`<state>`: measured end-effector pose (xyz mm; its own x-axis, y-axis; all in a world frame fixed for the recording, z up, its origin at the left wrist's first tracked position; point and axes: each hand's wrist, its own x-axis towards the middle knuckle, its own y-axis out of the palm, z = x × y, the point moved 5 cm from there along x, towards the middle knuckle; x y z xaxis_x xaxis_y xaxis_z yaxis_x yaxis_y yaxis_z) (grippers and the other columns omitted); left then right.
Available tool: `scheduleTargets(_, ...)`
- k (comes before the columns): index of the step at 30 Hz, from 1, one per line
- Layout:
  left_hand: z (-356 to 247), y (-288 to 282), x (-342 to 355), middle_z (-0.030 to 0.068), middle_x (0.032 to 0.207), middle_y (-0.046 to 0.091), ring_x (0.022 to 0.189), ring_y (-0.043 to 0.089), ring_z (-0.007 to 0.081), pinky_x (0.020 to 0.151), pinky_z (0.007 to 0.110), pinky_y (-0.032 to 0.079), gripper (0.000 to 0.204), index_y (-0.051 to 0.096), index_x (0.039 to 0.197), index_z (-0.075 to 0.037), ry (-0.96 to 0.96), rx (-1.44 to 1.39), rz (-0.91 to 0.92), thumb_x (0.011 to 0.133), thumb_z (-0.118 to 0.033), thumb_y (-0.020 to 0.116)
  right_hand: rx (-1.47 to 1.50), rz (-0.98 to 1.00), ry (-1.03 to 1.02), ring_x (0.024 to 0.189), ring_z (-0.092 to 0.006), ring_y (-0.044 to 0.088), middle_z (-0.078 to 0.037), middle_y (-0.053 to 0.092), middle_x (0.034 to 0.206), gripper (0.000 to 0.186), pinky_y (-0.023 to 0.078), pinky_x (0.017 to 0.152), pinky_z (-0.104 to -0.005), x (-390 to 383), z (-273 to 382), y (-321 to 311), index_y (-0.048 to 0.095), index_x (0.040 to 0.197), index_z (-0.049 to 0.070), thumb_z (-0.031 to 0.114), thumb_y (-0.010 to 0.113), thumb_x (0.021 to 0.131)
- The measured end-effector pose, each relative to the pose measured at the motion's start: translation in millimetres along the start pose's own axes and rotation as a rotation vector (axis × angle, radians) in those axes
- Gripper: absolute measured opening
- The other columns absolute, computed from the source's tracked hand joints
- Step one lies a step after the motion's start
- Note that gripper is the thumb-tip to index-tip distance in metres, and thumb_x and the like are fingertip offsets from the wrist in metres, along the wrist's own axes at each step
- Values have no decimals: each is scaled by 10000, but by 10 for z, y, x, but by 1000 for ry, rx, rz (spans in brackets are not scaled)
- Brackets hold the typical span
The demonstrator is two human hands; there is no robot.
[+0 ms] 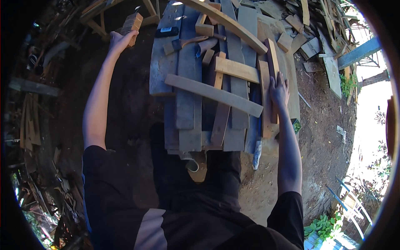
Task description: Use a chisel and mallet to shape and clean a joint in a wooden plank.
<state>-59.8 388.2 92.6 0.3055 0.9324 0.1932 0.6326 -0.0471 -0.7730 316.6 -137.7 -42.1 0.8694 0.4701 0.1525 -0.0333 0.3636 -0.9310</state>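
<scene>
Grasping the brown block (134, 23) with our left hand (119, 41), fingers clenched, left of the worktop (160, 75), we should steer clear of the wooden frame (152, 19); our right hand (279, 89) touches a plank (272, 58), its grip we cannot tell.

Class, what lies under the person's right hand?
Under the right hand is a long wooden bar; its far part shows beyond the hand, its near part left of the forearm. The stretch beneath the hand is covered, so the palm's contact cannot be seen.
</scene>
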Motion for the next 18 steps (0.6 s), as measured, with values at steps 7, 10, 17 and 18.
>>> scheduleTargets(7,-275,-545,-2630,204,1086,611,989,623,229,858,341,505,773,453,1106,52,-149,-283,98,700,-462,863,101,-6,11,1432,-396,349,-170,490,1477,671,306,1159,-476,79,-122,-18,460,1470,114,575,447,984)
scheduleTargets(10,-207,-495,-3593,186,1043,617,985,625,244,860,364,501,744,455,1100,37,-200,-283,79,718,-457,858,205,-51,5,1385,-405,412,-239,528,1414,631,339,1135,-464,-35,-6,-103,517,1417,94,549,475,982)
scheduleTargets(17,-469,-230,-4694,175,1007,544,955,562,372,834,483,441,638,460,1011,-19,-26,35,22,678,-400,849,620,-284,-126,1128,-309,641,-193,681,1166,356,475,968,-395,-1164,807,-1026,641,1219,32,300,594,989)
scheduleTargets(18,-506,-185,-4769,173,1022,535,965,558,367,835,485,437,625,459,1005,-26,12,129,25,679,-390,848,764,-257,-201,1052,-263,680,-167,709,1098,293,503,914,-362,-1508,971,-1127,650,1183,19,239,600,996)
